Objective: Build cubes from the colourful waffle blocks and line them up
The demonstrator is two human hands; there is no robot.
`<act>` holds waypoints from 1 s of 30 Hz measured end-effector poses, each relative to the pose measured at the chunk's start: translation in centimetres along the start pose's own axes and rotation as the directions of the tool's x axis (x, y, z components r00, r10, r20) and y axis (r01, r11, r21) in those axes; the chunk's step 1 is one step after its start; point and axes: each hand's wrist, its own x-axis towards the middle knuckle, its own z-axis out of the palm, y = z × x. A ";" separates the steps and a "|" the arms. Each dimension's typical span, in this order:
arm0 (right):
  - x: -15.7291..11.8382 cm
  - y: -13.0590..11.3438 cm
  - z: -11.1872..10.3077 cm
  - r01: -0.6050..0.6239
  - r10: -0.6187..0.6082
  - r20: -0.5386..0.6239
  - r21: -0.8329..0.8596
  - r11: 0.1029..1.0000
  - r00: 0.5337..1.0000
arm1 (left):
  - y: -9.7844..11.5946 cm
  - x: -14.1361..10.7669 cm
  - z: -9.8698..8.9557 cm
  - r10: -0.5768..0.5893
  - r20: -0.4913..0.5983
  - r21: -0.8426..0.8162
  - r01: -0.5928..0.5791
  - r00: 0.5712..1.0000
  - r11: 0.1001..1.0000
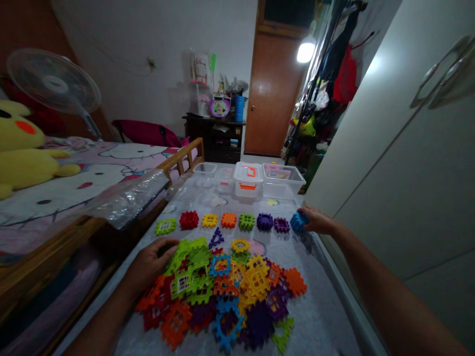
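Observation:
My right hand (pixel 315 220) reaches out to the far right of the table, its fingers closed around a blue stack of interlocking plastic tiles (pixel 298 222). That stack ends a row of small tile stacks, among them a purple one (pixel 281 225), an orange one (pixel 229 220) and a red one (pixel 189 220). My left hand (pixel 156 259) rests with thumb and fingers apart at the left side of a mixed tile heap, against the green tiles (pixel 191 252). Yellow tiles (pixel 256 279) and a dark purple tile (pixel 260 321) lie in the heap. A purple triangle tile (pixel 216 238) sits just beyond it.
At the table's far end stand a lidded clear box with orange latches (pixel 248 180) and an open clear bin (pixel 284 180). A wooden bed rail (pixel 185 155) borders the left, with plastic wrap (pixel 129 198) over it. A white cabinet (pixel 401 163) stands at the right.

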 end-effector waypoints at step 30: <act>1.3 -26.3 4.0 0.615 -0.619 0.046 0.080 0.785 0.784 | 0.6 -0.1 0.5 0.020 -0.085 -0.099 -0.028 0.996 0.995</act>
